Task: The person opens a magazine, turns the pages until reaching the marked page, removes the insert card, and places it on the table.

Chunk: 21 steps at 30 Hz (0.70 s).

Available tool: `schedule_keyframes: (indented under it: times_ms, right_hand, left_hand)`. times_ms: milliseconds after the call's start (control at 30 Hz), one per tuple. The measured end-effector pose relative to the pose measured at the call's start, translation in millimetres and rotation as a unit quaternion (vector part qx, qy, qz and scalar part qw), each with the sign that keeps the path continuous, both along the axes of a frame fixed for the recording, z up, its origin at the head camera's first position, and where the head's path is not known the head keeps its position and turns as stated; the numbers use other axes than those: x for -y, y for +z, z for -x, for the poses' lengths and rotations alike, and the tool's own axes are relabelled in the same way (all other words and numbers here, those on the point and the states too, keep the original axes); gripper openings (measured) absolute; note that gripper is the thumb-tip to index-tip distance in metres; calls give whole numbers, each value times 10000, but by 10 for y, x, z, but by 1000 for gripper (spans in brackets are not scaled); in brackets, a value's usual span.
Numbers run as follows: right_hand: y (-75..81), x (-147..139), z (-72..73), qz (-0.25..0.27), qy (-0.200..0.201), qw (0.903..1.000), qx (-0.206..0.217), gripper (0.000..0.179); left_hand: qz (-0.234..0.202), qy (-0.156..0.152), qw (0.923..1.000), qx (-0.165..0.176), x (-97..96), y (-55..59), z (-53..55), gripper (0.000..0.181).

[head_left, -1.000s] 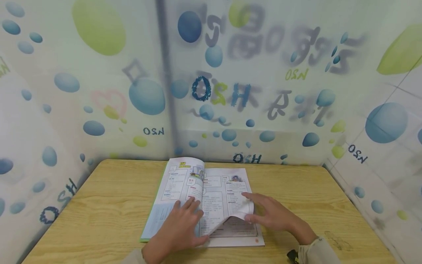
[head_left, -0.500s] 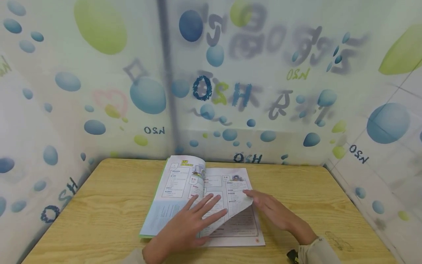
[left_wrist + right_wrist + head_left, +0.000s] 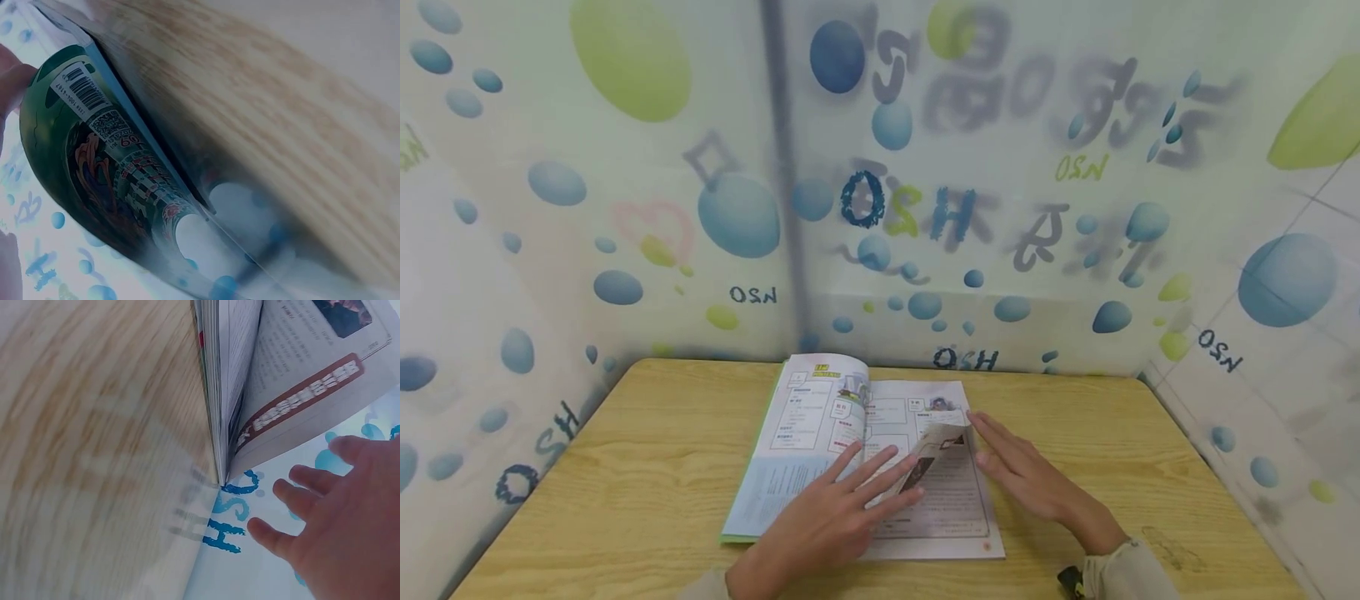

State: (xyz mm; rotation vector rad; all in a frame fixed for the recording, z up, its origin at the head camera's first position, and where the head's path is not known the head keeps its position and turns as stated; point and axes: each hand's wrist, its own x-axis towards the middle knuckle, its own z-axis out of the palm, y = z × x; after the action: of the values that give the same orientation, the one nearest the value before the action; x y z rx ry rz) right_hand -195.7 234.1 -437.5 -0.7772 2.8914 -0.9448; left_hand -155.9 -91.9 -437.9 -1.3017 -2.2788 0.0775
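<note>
An open magazine (image 3: 805,417) lies on the wooden table, one leaf (image 3: 943,433) of its right side lifted and curling over toward the left. My left hand (image 3: 831,512) is spread across the lower middle of the magazine, its straight fingers overlapping the raised leaf. At the right edge of that leaf is my right hand (image 3: 1033,479), fingers extended. In the right wrist view, the right hand (image 3: 340,519) has loosely bent, parted fingers beside the leaf (image 3: 319,381). The left wrist view shows the green back cover (image 3: 94,144) with a barcode, and part of the left hand (image 3: 12,81).
The wooden table (image 3: 625,475) stretches out on both sides of the magazine. Right behind it rises a pale wall covering (image 3: 895,275) with blue and green drops, and similar panels stand at left and right. A dark item (image 3: 1070,581) shows at the right sleeve.
The leaf's lower right corner has risen and folded further up and left, showing its underside. My left fingers have spread rightward over the leaf; the right hand has shifted slightly up, its fingers straightening.
</note>
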Motion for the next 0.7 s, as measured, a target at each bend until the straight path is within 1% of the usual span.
schedule_keyframes:
  times_ms: [133, 267, 333, 400, 467, 533, 600, 700]
  right_hand:
    - [0, -4, 12, -183, -85, 9996, 194, 65]
    - [-19, -6, 28, -334, -3, 9988, 344, 75]
    - [-39, -8, 42, -491, 192, 9979, 383, 84]
    - [-54, -13, 50, -672, 495, 9954, 476, 93]
    - [-62, -17, 52, -882, 814, 9908, 625, 101]
    - [-63, -17, 49, -1013, 1041, 9861, 805, 104]
    - [-67, -16, 43, -1087, 1138, 9828, 965, 103]
    - [-83, -11, 47, -1143, 1124, 9813, 1060, 99]
  left_hand:
    - [219, -4, 9996, -171, -6, 13, -21, 63]
    - [436, 137, 9986, -258, -10, 15, -29, 55]
    - [509, 204, 9981, -297, -12, 12, -26, 50]
    - [547, 232, 9975, -376, -15, 6, -20, 46]
    - [534, 238, 9975, -402, -14, -2, -13, 46]
    - [501, 248, 9976, -415, -13, -7, -6, 46]
    - [468, 275, 9979, -351, -11, -8, -2, 46]
    - [471, 366, 9977, -306, -6, -7, 1, 48]
